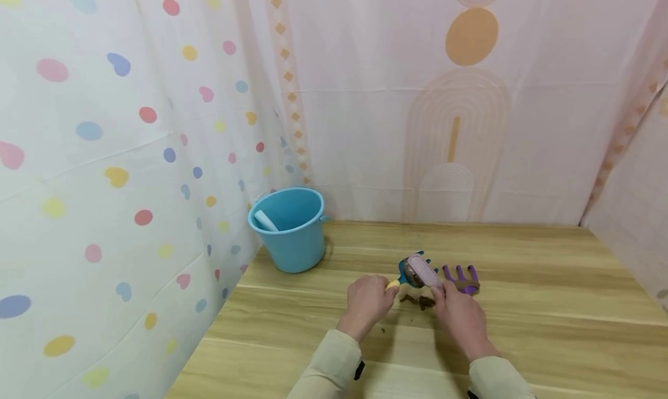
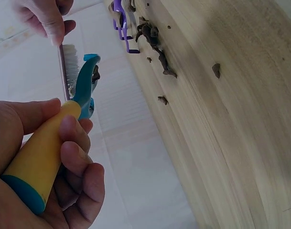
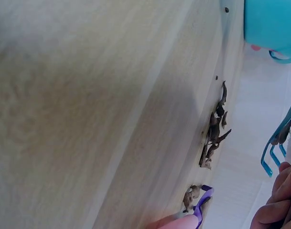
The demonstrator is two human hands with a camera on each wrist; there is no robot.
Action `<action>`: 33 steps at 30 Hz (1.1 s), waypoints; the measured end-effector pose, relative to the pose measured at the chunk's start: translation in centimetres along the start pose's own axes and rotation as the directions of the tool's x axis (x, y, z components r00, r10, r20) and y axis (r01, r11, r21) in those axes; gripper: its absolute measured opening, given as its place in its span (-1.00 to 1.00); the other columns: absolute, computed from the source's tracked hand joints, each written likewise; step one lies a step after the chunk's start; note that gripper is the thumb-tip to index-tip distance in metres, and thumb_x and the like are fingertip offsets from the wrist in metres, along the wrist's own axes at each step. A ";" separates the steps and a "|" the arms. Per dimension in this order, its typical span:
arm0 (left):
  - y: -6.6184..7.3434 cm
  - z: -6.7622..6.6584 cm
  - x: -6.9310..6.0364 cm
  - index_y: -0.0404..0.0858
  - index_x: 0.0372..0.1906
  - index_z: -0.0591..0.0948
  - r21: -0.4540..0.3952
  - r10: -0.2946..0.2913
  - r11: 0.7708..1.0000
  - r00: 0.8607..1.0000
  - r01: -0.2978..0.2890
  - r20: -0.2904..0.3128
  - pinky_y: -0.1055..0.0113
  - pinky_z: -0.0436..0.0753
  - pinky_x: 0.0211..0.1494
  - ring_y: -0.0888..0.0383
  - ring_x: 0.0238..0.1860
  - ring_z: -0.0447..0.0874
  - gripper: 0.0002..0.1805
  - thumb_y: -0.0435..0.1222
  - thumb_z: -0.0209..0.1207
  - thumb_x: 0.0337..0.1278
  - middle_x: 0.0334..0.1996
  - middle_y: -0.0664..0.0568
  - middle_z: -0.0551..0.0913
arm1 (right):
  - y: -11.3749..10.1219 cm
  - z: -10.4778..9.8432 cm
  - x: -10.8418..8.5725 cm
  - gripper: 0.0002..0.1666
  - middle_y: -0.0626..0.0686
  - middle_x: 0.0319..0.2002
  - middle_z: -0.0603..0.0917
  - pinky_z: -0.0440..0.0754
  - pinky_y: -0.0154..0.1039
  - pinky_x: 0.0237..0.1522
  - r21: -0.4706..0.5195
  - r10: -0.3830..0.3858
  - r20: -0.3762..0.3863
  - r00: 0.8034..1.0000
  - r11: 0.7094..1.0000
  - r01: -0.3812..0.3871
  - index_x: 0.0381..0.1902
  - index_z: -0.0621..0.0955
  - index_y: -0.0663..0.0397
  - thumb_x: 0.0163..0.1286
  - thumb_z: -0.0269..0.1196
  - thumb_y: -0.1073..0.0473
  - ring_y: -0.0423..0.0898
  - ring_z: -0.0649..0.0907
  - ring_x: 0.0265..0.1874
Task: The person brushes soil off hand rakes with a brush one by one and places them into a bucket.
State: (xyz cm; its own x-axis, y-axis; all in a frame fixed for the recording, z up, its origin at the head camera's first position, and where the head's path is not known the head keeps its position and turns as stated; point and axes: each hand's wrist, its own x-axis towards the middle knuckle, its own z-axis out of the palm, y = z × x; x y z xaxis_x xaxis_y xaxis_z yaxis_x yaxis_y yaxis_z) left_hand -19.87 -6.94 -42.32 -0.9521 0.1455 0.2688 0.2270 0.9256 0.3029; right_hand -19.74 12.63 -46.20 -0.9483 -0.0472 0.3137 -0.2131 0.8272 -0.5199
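Observation:
My left hand [image 1: 367,303] grips the yellow handle [image 2: 45,152] of a small hand rake with a blue head [image 1: 403,271]. Brown, mud-like stuff sticks between its tines. In my right hand [image 1: 463,318] is a pink scrub brush [image 1: 424,270], its white bristles [image 2: 72,62] facing the rake head and seemingly touching it. Both tools are held above the table. Dark brown clumps [image 1: 426,302] lie on the wood below them. Just beyond the right hand rests a purple rake [image 1: 469,289] smeared with brown; its pink handle [image 3: 181,223] shows in the right wrist view.
A light blue bucket [image 1: 297,251] stands at the table's back left, with a pale cylindrical object [image 1: 266,220] leaning inside it. Small brown crumbs [image 2: 216,70] dot the wooden table [image 1: 563,352]. Patterned curtains [image 1: 360,144] hang along the back and sides.

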 end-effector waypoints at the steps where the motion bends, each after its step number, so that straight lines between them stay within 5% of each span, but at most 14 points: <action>1: 0.0 0.0 0.0 -0.06 -0.71 0.45 -0.004 -0.001 1.000 1.000 0.001 0.003 0.35 0.25 -0.65 0.24 -0.73 0.30 -0.55 -0.07 0.17 0.34 -0.79 0.21 0.34 | 0.1 0.0 0.0 -0.69 0.14 -0.56 0.58 0.48 0.03 -0.59 0.002 0.008 0.005 1.000 1.000 -0.008 -0.08 0.55 0.22 0.54 0.10 0.05 0.15 0.62 -0.57; 8: 0.0 0.0 0.0 -0.05 -0.71 0.46 -0.021 -0.013 1.000 1.000 0.013 0.018 0.35 0.26 -0.64 0.24 -0.73 0.29 -0.55 -0.06 0.17 0.34 -0.80 0.21 0.34 | 0.9 -0.3 0.1 -0.71 0.14 -0.60 0.56 0.47 0.08 -0.58 0.004 0.046 0.016 0.999 0.999 -0.046 -0.28 0.50 0.15 0.53 0.11 0.04 0.20 0.62 -0.58; 13: -0.1 0.1 0.1 -0.06 -0.72 0.47 -0.016 -0.040 0.999 0.998 0.040 0.039 0.35 0.27 -0.65 0.24 -0.74 0.30 -0.55 -0.07 0.17 0.33 -0.80 0.21 0.34 | 0.8 -0.5 0.0 -0.63 0.18 -0.57 0.59 0.50 0.07 -0.58 0.013 0.066 0.009 0.998 0.998 -0.066 -0.07 0.53 0.31 0.54 0.08 0.05 0.18 0.62 -0.59; 21: 0.1 0.0 0.4 -0.05 -0.74 0.44 0.027 -0.040 0.999 0.999 0.040 0.035 0.34 0.28 -0.65 0.24 -0.72 0.31 -0.53 -0.05 0.17 0.32 -0.79 0.20 0.35 | -1.1 0.2 0.0 -0.75 -0.11 -0.69 0.42 0.37 -0.25 -0.69 0.074 -0.156 0.001 0.988 0.985 0.156 -0.21 0.56 0.17 0.54 0.11 0.09 -0.20 0.40 -0.76; 27: 0.2 -0.3 0.2 -0.06 -0.71 0.46 0.013 -0.061 0.998 0.997 0.060 0.050 0.34 0.29 -0.62 0.22 -0.71 0.32 -0.55 -0.06 0.15 0.35 -0.78 0.18 0.37 | -0.4 0.2 0.0 -0.72 -0.01 -0.66 0.47 0.41 -0.10 -0.65 0.029 -0.007 0.010 1.000 1.000 0.007 -0.17 0.55 0.22 0.56 0.08 0.08 -0.04 0.50 -0.69; 33: 0.1 -0.3 0.2 -0.06 -0.72 0.45 0.015 -0.049 0.999 0.998 0.049 0.033 0.34 0.28 -0.64 0.22 -0.72 0.31 -0.53 -0.04 0.15 0.34 -0.79 0.18 0.35 | 0.6 0.0 0.2 -0.63 0.22 -0.55 0.60 0.51 0.09 -0.58 -0.002 0.057 0.025 0.998 0.998 -0.057 -0.10 0.54 0.31 0.54 0.08 0.05 0.21 0.63 -0.57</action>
State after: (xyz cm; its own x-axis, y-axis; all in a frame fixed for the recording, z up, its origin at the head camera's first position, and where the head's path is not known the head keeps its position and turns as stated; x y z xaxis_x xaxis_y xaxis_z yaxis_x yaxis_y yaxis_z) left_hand -19.93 -6.93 -41.95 -0.9684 0.1114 0.2233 0.1774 0.9368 0.3017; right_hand -20.09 13.16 -46.47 -0.9646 -0.0141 0.2632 -0.1582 0.8298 -0.5352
